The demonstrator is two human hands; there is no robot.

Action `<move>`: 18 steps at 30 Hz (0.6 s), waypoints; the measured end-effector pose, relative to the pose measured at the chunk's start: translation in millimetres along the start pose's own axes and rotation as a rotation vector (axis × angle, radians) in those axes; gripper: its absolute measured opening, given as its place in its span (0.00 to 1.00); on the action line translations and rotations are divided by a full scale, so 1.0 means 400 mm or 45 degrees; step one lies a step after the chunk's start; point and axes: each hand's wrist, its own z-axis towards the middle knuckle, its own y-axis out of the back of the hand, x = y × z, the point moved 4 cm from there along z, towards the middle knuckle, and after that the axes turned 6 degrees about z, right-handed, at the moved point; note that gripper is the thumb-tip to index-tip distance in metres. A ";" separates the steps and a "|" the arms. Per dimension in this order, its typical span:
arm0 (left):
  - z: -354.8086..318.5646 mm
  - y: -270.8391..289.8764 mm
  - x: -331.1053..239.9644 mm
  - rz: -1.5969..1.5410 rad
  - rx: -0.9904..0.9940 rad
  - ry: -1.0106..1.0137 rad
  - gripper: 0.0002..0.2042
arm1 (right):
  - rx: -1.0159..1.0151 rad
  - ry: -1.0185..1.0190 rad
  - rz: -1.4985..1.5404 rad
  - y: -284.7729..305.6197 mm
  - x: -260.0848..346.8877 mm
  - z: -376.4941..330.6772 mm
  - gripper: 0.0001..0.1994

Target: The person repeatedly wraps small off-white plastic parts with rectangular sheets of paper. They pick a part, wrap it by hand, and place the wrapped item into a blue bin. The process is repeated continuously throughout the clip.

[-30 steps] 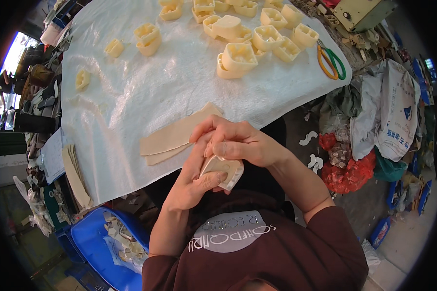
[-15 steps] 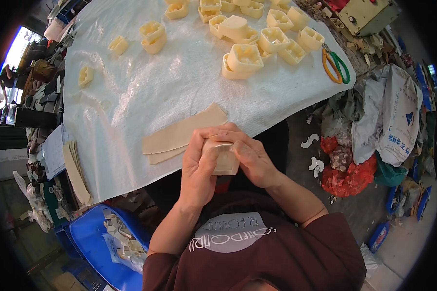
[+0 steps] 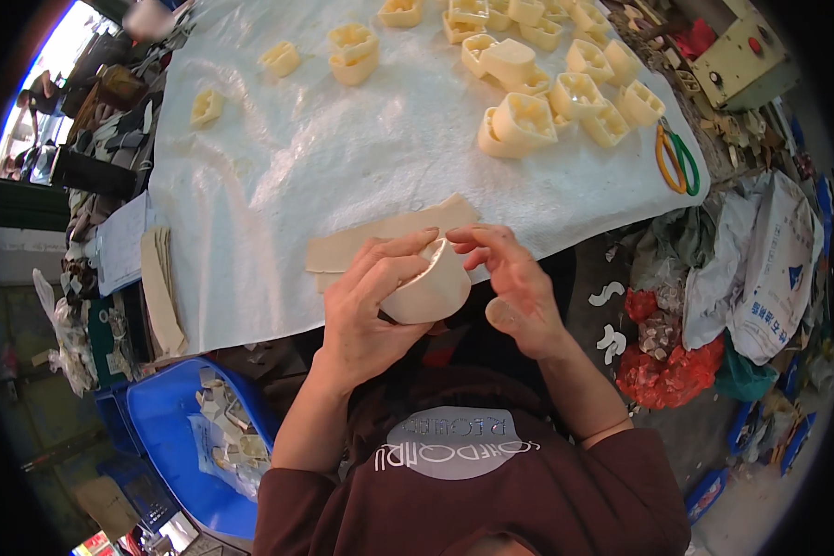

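My left hand [image 3: 372,306] is wrapped round a cream shoe heel [image 3: 433,292], holding it tilted near the table's front edge with its smooth curved side showing. My right hand [image 3: 519,292] is just to the right of the heel, fingers apart and fingertips close to its upper rim. Whether those tips touch it I cannot tell. Beneath and beyond my left hand, beige strips [image 3: 366,243] lie overlapped on the white sheet [image 3: 250,195]. Many similar hollow, ribbed heels [image 3: 528,116] are clustered at the far right of the sheet.
Scissors with orange and green handles [image 3: 681,162] lie at the sheet's right edge. More beige strips [image 3: 160,292] hang over its left edge. A blue bin [image 3: 162,422] of scraps stands at lower left. White sacks [image 3: 769,269] and red bags [image 3: 667,371] sit on the floor at right.
Both hands were closed round the heel. Now my right hand has come off to the right and opened, while my left has turned the heel over to a tilt. The whole view has shifted.
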 end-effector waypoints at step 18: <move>-0.030 -0.003 -0.009 -0.125 0.278 0.153 0.18 | -0.222 -0.285 -0.192 -0.023 0.001 0.070 0.11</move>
